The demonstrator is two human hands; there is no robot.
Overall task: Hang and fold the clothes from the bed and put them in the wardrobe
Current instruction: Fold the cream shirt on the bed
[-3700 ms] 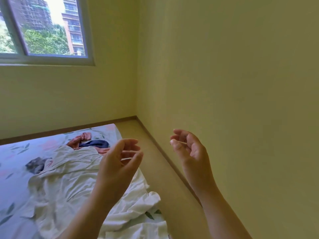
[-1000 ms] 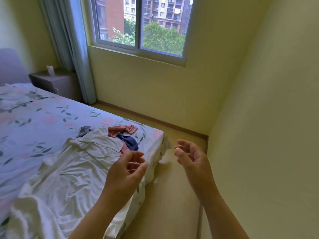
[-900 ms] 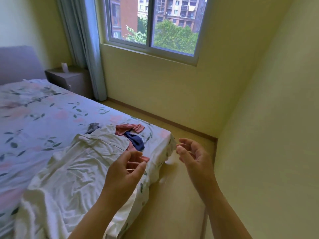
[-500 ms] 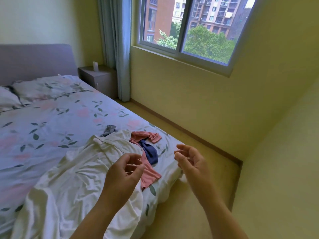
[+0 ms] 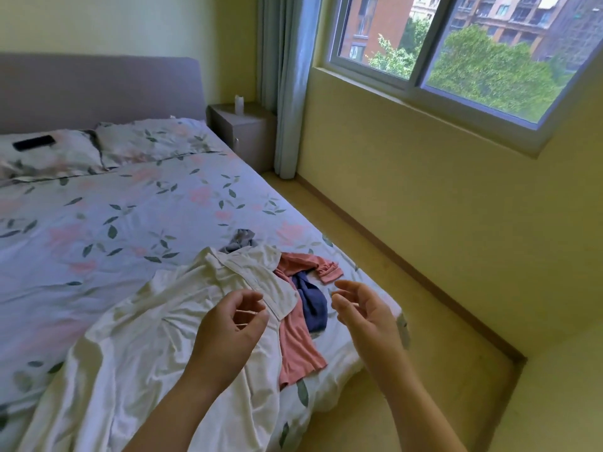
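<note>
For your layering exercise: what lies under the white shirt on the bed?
Under the white shirt, a pink garment and a grey one poke out. How far they reach underneath is hidden.

Walls point(image 5: 440, 197): pale yellow, brown skirting along the base.
Floor point(image 5: 434, 324): light tan, right of frame.
Window point(image 5: 456, 44): upper right, daylight, trees and brick buildings outside.
Curtain point(image 5: 287, 79): grey-blue, upper centre.
Nightstand point(image 5: 243, 132): beside the grey headboard point(image 5: 98, 89), upper left.
</note>
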